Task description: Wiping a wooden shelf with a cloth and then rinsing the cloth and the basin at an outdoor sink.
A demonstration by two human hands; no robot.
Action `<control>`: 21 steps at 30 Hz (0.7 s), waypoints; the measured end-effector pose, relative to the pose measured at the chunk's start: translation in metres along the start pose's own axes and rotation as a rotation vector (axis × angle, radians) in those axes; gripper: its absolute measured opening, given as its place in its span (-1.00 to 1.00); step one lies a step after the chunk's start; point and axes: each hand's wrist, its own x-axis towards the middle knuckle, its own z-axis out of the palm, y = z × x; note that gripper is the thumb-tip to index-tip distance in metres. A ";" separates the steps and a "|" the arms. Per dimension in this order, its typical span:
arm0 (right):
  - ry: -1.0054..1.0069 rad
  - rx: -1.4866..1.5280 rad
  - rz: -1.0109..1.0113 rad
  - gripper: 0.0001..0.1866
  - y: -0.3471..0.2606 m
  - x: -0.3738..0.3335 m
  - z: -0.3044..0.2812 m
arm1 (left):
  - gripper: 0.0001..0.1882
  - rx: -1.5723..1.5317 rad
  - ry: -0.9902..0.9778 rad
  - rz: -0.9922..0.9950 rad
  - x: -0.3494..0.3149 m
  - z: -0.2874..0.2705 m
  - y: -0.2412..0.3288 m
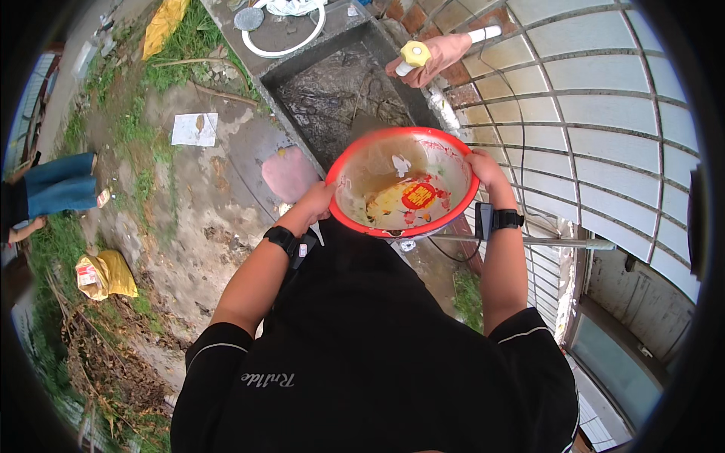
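A wide basin (370,192) with a red rim and a printed red and yellow pattern inside is held up before me. My left hand (318,200) grips its left rim, and my right hand (485,167) is closed round the right rim. Cloudy brownish water seems to lie in the basin, with its far side over the near end of a concrete sink (298,140). Dark, murky matter and water show on the sink's bottom. Most of my fingers are hidden under or behind the rim.
A tap with a yellow knob (414,53) and a cloth-wrapped pipe stands at the sink's right, by a tiled wall (604,121). A white hose (283,54) loops on the ledge. Left are a pink slab (290,174), a yellow sack (117,274) and another person (60,185).
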 end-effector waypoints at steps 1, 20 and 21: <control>-0.031 0.078 0.001 -0.67 -0.023 -0.004 0.004 | -0.64 -0.008 0.008 -0.004 0.004 -0.001 -0.005; 0.209 -0.406 -0.133 -0.38 -0.248 -0.032 0.048 | -0.73 -0.708 -0.563 -0.395 0.021 0.036 -0.018; 0.195 -0.465 -0.106 -0.40 -0.251 -0.036 0.046 | -0.72 -0.742 -0.503 -0.469 0.017 0.046 -0.016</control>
